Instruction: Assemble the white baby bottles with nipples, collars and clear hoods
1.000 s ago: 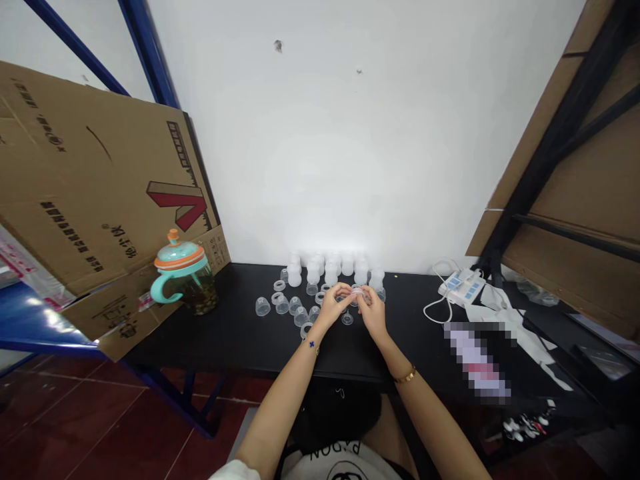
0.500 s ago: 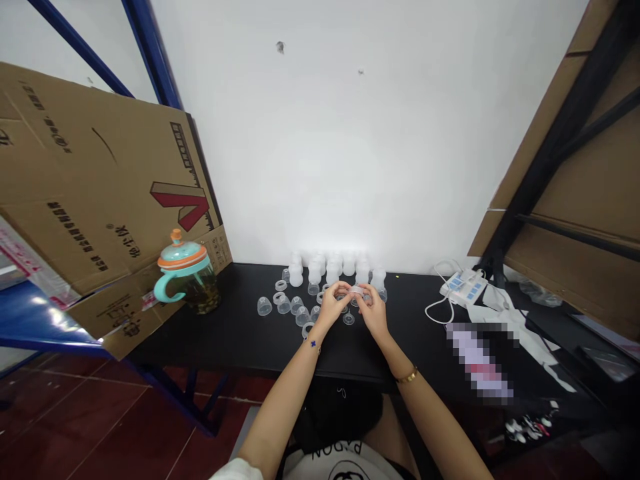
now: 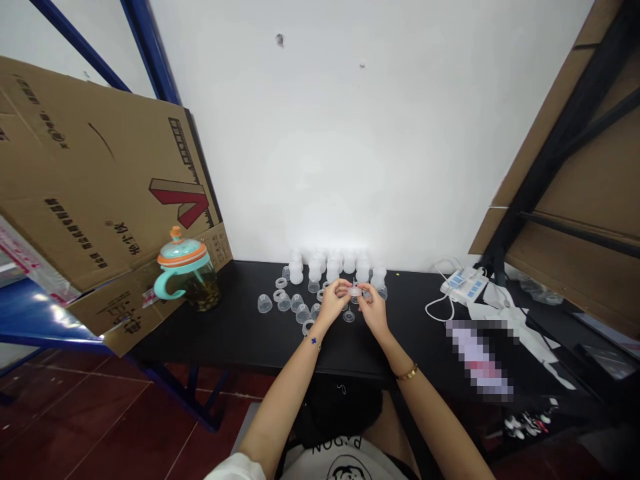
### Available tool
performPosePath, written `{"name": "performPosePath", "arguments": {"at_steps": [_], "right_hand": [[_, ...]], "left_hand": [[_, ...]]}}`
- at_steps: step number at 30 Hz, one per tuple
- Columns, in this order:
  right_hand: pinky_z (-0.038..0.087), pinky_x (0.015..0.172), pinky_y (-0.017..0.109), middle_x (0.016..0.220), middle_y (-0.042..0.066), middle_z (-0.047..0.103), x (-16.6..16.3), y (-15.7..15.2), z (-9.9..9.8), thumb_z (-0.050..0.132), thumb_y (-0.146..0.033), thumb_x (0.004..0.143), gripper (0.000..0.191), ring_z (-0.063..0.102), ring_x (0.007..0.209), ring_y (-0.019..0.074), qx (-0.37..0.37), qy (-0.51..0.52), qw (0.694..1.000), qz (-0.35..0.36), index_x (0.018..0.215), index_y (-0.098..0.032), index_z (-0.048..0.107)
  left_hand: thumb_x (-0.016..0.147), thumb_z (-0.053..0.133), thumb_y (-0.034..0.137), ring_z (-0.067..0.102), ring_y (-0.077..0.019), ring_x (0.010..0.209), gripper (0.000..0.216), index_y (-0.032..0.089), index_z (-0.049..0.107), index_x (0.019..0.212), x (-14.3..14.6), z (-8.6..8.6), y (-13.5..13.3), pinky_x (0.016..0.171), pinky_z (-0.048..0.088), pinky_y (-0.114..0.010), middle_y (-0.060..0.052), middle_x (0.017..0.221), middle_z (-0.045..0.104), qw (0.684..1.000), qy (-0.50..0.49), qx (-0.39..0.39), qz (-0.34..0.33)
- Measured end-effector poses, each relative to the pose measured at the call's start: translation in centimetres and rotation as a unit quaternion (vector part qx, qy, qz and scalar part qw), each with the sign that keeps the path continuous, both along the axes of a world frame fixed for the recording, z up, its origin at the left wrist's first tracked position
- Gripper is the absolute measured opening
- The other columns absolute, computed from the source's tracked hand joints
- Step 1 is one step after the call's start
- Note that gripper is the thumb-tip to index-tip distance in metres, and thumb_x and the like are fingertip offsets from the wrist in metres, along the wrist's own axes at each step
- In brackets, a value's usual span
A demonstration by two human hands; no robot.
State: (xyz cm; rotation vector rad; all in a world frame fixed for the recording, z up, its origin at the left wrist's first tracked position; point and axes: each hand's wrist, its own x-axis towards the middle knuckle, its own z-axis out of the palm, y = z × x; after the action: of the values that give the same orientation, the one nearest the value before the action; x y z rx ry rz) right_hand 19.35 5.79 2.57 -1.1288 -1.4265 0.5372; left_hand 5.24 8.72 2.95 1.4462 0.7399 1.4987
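holding as before: left hand (image 3: pixel 334 301) and right hand (image 3: pixel 373 308) pinched on small clear part (image 3: pixel 355 291) above table (image 3: pixel 240 333), near bottles (image 3: pixel 333 270); view barely shifted.

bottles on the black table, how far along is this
Done: a row of white bottles stands upright along the wall. In hand: the left hand and right hand pinch one small clear part between them. Left: loose clear caps and rings lie scattered on the black table.
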Motion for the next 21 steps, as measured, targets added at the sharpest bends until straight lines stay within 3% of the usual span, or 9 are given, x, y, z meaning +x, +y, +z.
{"name": "performPosePath", "arguments": {"at_steps": [21], "right_hand": [[0.046, 0.047, 0.028, 0.101, 0.008, 0.075, -0.15, 0.36, -0.31, 0.055, -0.059, 0.088, 0.047, 0.057, 0.046, 0.0131, -0.006, -0.006, 1.0, -0.003, 0.112, -0.021, 0.067]], "left_hand": [[0.071, 0.082, 0.042, 0.07, -0.0188, 0.083, 0.039, 0.019, 0.061, 0.094, 0.08, 0.11, -0.05, 0.078, 0.054, -0.032, -0.006, 0.087, 0.072, 1.0, -0.002, -0.017, 0.003]]}}
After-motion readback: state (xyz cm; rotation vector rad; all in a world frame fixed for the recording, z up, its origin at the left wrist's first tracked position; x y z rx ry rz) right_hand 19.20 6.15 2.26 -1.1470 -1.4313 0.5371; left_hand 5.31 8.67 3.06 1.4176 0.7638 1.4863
